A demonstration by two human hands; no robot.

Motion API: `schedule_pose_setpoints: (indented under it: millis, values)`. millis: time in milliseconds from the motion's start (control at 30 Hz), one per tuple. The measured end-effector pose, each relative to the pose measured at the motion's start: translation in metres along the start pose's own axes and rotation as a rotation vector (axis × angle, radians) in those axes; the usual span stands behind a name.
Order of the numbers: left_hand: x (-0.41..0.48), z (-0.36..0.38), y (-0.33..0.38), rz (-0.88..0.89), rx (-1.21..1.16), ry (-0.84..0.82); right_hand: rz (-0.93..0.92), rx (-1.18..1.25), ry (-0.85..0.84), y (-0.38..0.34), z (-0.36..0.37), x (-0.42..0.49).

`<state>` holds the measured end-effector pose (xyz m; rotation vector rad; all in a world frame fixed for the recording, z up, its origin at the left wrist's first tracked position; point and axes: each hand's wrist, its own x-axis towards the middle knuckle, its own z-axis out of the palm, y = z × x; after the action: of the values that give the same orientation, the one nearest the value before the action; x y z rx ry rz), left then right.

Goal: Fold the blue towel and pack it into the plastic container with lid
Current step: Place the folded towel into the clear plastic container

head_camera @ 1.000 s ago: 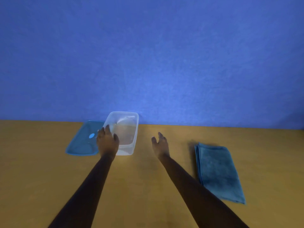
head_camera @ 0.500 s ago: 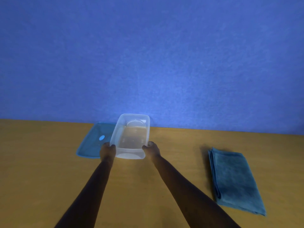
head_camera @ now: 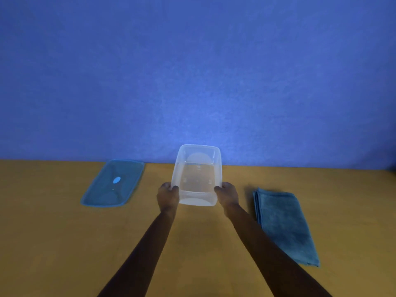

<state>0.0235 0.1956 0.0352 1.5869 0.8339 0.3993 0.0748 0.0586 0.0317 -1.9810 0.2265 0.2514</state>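
The blue lid (head_camera: pixel 112 183) lies flat on the table (head_camera: pixel 53 243), well out to the left of the left hand (head_camera: pixel 168 196) and apart from it. That hand grips the near left corner of the clear plastic container (head_camera: pixel 197 179), fingers curled over the rim. The right hand (head_camera: pixel 228 195) clamps the near right corner the same way. The container sits between the two hands, mouth up and empty; whether it rests on the table or is held just above cannot be told. The folded blue towel (head_camera: pixel 282 226) lies beside the right forearm, untouched. The step in hand appears to be placing the container. It is best set down level and square between lid and towel. The towel looks longer than the container, so another fold is likely needed.
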Motion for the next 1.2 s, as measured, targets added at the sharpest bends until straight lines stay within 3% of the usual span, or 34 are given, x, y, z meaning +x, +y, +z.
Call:
schedule_pose_setpoints:
  millis: [333, 967, 1100, 1200]
  values:
    - [-0.050, 0.043, -0.011, -0.029, 0.014, -0.027, 0.047, -0.002, 0.049, 0.031, -0.053, -0.006]
    - [-0.082, 0.052, -0.028, -0.047, 0.120, 0.035, 0.090, -0.004, -0.025, 0.060, -0.070, -0.014]
    - [-0.094, 0.066, -0.018, 0.185, 0.313, 0.140, 0.016, -0.058, 0.033, 0.062, -0.089, -0.010]
    - [-0.104, 0.082, -0.007, 0.426, 0.413, 0.106, -0.069, -0.190, 0.115, 0.065, -0.114, -0.013]
